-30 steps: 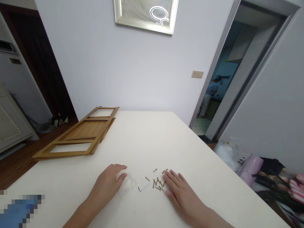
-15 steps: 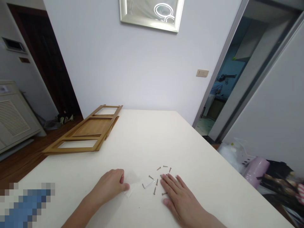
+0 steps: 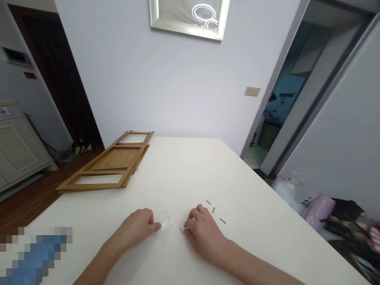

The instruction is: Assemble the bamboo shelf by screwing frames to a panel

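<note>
My left hand (image 3: 138, 229) pinches a small clear plastic bag (image 3: 166, 225) between thumb and forefinger, the bag lying on the white table (image 3: 178, 166). My right hand (image 3: 204, 233) is close by on the right, its fingers curled down at the tabletop. From under its fingertips pokes the short bent end of a thin metal hex key (image 3: 181, 229); the rest of the key is covered. Beyond the right hand lie three loose screws: one screw (image 3: 208, 202) farthest off, a second screw (image 3: 213, 210) and a third screw (image 3: 223, 221). Other screws are hidden by that hand.
Flat wooden frame panels (image 3: 108, 158) lie stacked at the table's left edge. A wall with a framed mirror (image 3: 190, 33) rises behind the table. On the right, bags and a pink roll (image 3: 319, 211) sit beside the table. Another person (image 3: 269, 109) is visible through the doorway.
My right hand has gone from lying flat to curled fingers, moving left over the hex key and nearby screws. The plastic bag shows more spread out beside my left hand.
</note>
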Motion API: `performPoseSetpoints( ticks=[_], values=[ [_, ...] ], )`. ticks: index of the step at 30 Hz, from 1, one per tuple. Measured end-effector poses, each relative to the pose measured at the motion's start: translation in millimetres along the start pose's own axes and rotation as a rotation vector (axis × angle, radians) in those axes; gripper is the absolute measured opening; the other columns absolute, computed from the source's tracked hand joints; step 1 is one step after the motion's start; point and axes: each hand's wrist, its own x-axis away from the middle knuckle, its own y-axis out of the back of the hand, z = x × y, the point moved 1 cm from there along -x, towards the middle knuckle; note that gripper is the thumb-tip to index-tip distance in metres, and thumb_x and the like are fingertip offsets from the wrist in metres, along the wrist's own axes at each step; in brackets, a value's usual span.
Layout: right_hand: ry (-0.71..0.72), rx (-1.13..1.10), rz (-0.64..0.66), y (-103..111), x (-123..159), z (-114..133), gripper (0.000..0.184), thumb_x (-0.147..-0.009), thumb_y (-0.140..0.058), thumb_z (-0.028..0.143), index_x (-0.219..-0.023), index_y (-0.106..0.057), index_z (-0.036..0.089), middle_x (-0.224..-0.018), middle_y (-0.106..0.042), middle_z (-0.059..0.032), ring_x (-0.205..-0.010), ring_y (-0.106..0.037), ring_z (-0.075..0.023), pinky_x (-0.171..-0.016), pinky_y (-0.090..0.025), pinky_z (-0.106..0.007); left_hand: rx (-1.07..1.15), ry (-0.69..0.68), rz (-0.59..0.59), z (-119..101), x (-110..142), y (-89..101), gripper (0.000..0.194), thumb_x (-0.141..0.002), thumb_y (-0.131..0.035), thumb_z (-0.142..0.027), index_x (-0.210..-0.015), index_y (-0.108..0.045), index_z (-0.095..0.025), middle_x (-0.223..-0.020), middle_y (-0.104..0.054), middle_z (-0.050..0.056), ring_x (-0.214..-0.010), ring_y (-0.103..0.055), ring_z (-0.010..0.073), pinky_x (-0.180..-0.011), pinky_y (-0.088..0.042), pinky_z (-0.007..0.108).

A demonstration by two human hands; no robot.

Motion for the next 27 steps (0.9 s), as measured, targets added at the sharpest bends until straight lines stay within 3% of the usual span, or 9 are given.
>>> performPoseSetpoints(
  ticks=[4, 9, 11, 14, 16, 18, 23, 27],
  values=[
    [0.055, 0.069, 0.069, -6, -7, 8, 0.019, -0.087, -0.048, 0.014, -0.076, -0.064, 0.017, -0.086, -0.057, -0.0087, -0.09, -0.045, -0.0213, -0.081, -0.038, -0.038, -0.004, -0.02, -0.024, 0, 0, -2.2, 0.023, -0.074, -0.049, -0.04, -0.064, -0.054, -0.02, -0.072, -0.067, 0.003, -0.065, -0.058, 0.0184, -0.056, -0.029, 0.028],
    [0.14, 0.077, 0.07, -13, -9, 16, 0.012, -0.081, -0.049, 0.007, -0.081, -0.057, 0.015, -0.091, -0.054, -0.0097, -0.088, -0.042, -0.0216, -0.079, -0.036, -0.038, -0.019, -0.017, -0.027, 0, -3, -5.3, 0.019, -0.072, -0.052, -0.037, -0.065, -0.054, -0.02, -0.072, -0.067, 0.004, -0.066, -0.058, 0.018, -0.057, -0.03, 0.028],
    [0.154, 0.001, 0.013, -13, -8, 18, 0.015, -0.079, -0.048, 0.004, -0.086, -0.055, 0.016, -0.092, -0.053, -0.0087, -0.089, -0.043, -0.0211, -0.078, -0.037, -0.037, -0.027, -0.016, -0.027, 0, -3, -5.6, 0.018, -0.071, -0.052, -0.036, -0.064, -0.054, -0.02, -0.072, -0.066, 0.003, -0.065, -0.058, 0.018, -0.057, -0.029, 0.028],
    [0.136, -0.171, -0.188, -4, -5, 11, 0.019, -0.083, -0.042, 0.002, -0.088, -0.051, 0.019, -0.093, -0.054, -0.0067, -0.09, -0.046, -0.0192, -0.078, -0.038, -0.034, -0.034, -0.017, -0.025, 0, -3, -5.8, 0.017, -0.071, -0.051, -0.036, -0.063, -0.053, -0.02, -0.071, -0.066, 0.003, -0.065, -0.058, 0.0181, -0.056, -0.029, 0.028],
    [0.108, -0.225, -0.329, 6, 2, -6, 0.019, -0.087, -0.038, 0.004, -0.086, -0.05, 0.019, -0.089, -0.055, -0.0057, -0.086, -0.048, -0.0179, -0.076, -0.039, -0.033, -0.032, -0.01, -0.013, 0, -3, -6.4, 0.018, -0.071, -0.051, -0.036, -0.063, -0.052, -0.02, -0.07, -0.066, 0.003, -0.065, -0.058, 0.0181, -0.056, -0.028, 0.028],
    [0.045, -0.175, -0.388, 15, 12, -33, 0.017, -0.089, -0.038, 0.009, -0.084, -0.05, 0.019, -0.082, -0.055, -0.0052, -0.079, -0.049, -0.0178, -0.071, -0.039, -0.032, -0.026, -0.002, -0.001, 2, -4, -7.3, 0.018, -0.072, -0.051, -0.036, -0.063, -0.052, -0.02, -0.07, -0.065, 0.003, -0.065, -0.058, 0.018, -0.055, -0.028, 0.028],
    [-0.279, -0.046, -0.318, 25, 50, -106, 0.022, -0.091, -0.037, 0.02, -0.077, -0.054, 0.019, -0.076, -0.059, -0.0073, -0.074, -0.054, -0.0206, -0.067, -0.042, -0.035, -0.012, -0.014, 0.009, 7, -5, -9.7, 0.019, -0.072, -0.051, -0.037, -0.063, -0.052, -0.02, -0.071, -0.065, 0.003, -0.065, -0.058, 0.0175, -0.055, -0.028, 0.027],
    [-0.41, -0.118, -0.274, 16, 73, -121, 0.019, -0.09, -0.04, 0.025, -0.086, -0.058, 0.02, -0.083, -0.064, -0.0068, -0.081, -0.06, -0.0212, -0.072, -0.045, -0.034, -0.001, -0.02, 0.014, 10, -8, -11.5, 0.023, -0.073, -0.05, -0.04, -0.062, -0.05, -0.019, -0.07, -0.064, 0.003, -0.062, -0.057, 0.0166, -0.054, -0.027, 0.027]
  ],
)
